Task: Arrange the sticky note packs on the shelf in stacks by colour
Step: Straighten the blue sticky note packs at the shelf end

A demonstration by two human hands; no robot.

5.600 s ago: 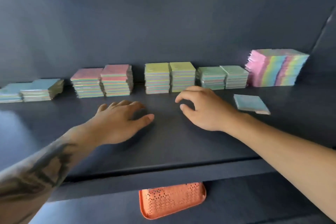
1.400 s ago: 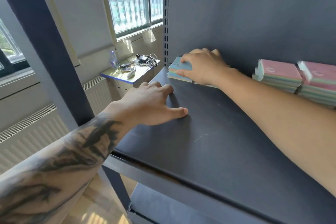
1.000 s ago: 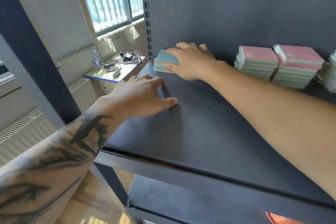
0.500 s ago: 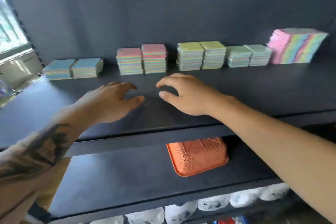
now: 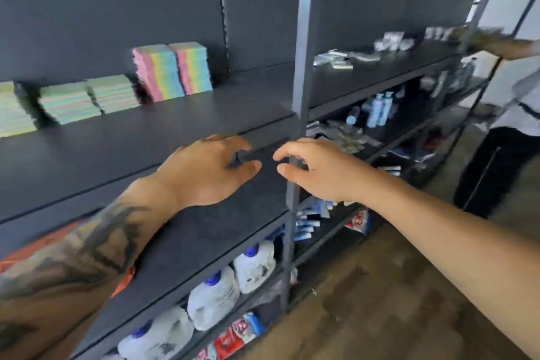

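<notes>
The shelf (image 5: 175, 137) is stretching dark across my view, its upright post (image 5: 301, 67) standing at its right end. A second person (image 5: 508, 114) is standing at the far right, blurred, one arm reaching toward the neighbouring shelving. On the bottom level white jugs (image 5: 213, 298) with blue caps are sitting in a row, and an orange tray (image 5: 122, 280) is peeking out from under my left forearm.

The packs are sitting along the back of the shelf, well apart from my hands: the tall rainbow stack (image 5: 172, 71) nearest the post, two green-topped stacks (image 5: 87, 98) touching each other to its left, and a yellow-topped stack (image 5: 13, 109) cut off by the left edge.

My left hand (image 5: 204, 172) is hovering in front of the shelf's front edge, palm down, fingers loosely curled, its grip holding nothing. My right hand (image 5: 318, 169) is hanging just beside it, in front of the post, fingers and thumb loosely bent toward each other, its grip likewise empty.
</notes>
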